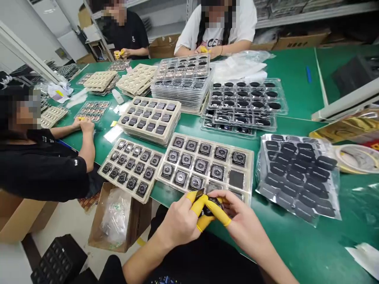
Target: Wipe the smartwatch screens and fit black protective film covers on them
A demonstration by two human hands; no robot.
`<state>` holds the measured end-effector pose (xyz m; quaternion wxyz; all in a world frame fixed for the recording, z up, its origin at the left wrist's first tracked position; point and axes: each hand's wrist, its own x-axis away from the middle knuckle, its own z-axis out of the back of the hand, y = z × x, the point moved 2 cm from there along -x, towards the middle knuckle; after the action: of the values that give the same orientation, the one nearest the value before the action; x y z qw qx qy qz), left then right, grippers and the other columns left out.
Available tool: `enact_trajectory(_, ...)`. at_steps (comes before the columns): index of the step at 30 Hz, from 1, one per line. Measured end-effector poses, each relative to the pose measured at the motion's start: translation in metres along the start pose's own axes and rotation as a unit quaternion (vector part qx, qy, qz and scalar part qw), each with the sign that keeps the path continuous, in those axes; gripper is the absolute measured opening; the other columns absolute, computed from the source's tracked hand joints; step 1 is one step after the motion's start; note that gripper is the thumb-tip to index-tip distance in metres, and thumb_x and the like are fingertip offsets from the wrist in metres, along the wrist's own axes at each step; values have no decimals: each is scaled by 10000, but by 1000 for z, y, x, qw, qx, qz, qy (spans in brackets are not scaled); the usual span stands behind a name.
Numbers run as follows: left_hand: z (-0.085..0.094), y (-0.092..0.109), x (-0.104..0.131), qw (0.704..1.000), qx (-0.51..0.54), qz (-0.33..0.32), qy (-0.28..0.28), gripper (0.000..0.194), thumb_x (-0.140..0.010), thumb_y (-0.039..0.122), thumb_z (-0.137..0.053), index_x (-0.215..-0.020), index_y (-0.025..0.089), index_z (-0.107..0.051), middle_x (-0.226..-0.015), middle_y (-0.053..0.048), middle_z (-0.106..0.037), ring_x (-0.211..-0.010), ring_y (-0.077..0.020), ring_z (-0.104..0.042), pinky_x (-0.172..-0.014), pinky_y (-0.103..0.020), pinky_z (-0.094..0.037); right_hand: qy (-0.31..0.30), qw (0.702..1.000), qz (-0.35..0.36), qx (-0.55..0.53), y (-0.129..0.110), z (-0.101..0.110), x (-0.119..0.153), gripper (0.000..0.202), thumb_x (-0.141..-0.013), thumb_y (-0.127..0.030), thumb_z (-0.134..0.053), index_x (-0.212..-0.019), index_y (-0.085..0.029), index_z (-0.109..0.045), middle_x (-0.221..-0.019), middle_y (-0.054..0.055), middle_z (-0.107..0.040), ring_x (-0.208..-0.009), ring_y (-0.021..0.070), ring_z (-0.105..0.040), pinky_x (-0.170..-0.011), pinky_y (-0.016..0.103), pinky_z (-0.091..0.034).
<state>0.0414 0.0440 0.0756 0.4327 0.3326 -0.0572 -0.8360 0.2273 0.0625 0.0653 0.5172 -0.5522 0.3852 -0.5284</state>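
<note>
Both my hands are up in front of me, wrists angled inward, thumbs and fingers curled in close — left hand (182, 215) and right hand (237, 215) nearly touching, closed around a dark watch body (217, 202) held between them. My forearms rise from the bottom of the view, and the fingertips overlap the near side of a tray; whether they touch it, I can't tell.

The green table (284, 240) spreads wide, its near edge running just below my hands. Green surface shows beside my right forearm, so there's room that way. To my left, past the edge and lower down, sits an open carton (139, 225) with clear plastic in it.

Right ahead, the beige tray (251, 167) of watch bodies; a second tray (101, 170) sits just beside it, leftward, near the edge. On the right, a clear bag (333, 209) of dark pieces, with a strip of green between it and my tray. Beyond it, a tape roll (340, 159).

Now the small stuff: yellow finger cots (219, 213) on my fingers — and a little dark piece (199, 193) at my left fingertips.
</note>
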Motion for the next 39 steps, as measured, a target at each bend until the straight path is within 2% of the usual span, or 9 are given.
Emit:
enact_trajectory(4,-7,10,6,997,34,66,19,324,-1141,264,-491,-1282,132,-751,-1058,-175,-844,-912,-286,-851,-797,-398,-757,27,996,65,58,2,4,5,313,-973,-546,-778,-1114,-270,-824,-993,76,-812,-764,218,-730,-689,330,-652)
enact_trajectory(8,-12,15,7,978,142,146,-35,364,-1159,312,-463,-1168,171,-799,-1001,-149,-822,-891,-273,-822,-819,-394,-740,75,992,88,47,5,11,10,293,-957,-574,-784,-1049,-299,-825,-1025,92,-828,-869,275,-787,-722,368,-683)
enact_trajectory(10,-11,12,8,972,181,136,-58,386,-1139,414,-556,-1317,154,-780,-1109,-178,-829,-1013,-312,-831,-913,-444,-743,68,995,67,13,4,16,11,336,-933,-626,-806,-986,-294,-808,-982,86,-825,-867,282,-804,-749,369,-700)
enact_trajectory(14,-7,-2,11,958,251,87,-103,813,-974,609,-821,-1636,190,-602,-1355,-203,-803,-1241,-353,-805,-1092,-475,-700,0,999,37,-5,-2,24,10,433,-901,-708,-825,-897,-276,-798,-917,82,-818,-818,270,-806,-745,343,-702)
enact_trajectory(18,-14,-9,17,954,253,75,-139,822,-935,564,-882,-1639,231,-617,-1239,-164,-825,-1076,-319,-825,-974,-421,-722,-18,999,32,-2,-6,21,13,476,-881,-748,-825,-875,-272,-805,-884,82,-823,-814,282,-810,-749,354,-710)
enact_trajectory(26,-28,-13,25,968,224,39,-107,824,-864,600,-938,-1564,244,-687,-1108,-126,-840,-906,-276,-813,-830,-372,-727,6,999,41,2,4,19,18,493,-861,-762,-821,-829,-271,-809,-846,78,-825,-764,283,-797,-710,355,-699)
enact_trajectory(33,-51,-15,17,972,224,55,-38,878,-707,737,-988,-1383,213,-795,-980,-109,-825,-812,-250,-804,-759,-354,-733,50,982,146,112,26,29,19,187,-980,-445,-698,-942,-337,-845,-982,67,-868,-834,309,-824,-687,390,-689)
enact_trajectory(36,-53,-11,10,969,239,51,-21,849,-694,766,-980,-1312,205,-827,-954,-107,-831,-784,-245,-802,-739,-356,-738,109,959,220,138,18,31,26,160,-987,-336,-658,-924,-333,-805,-976,76,-844,-879,315,-813,-717,417,-685)
enact_trajectory(39,-47,-6,6,961,269,60,-27,744,-727,708,-991,-1269,221,-840,-1042,-120,-870,-887,-264,-841,-814,-374,-754,86,958,236,135,-1,35,41,157,-1022,-256,-630,-907,-304,-725,-983,71,-810,-904,278,-776,-776,402,-671)
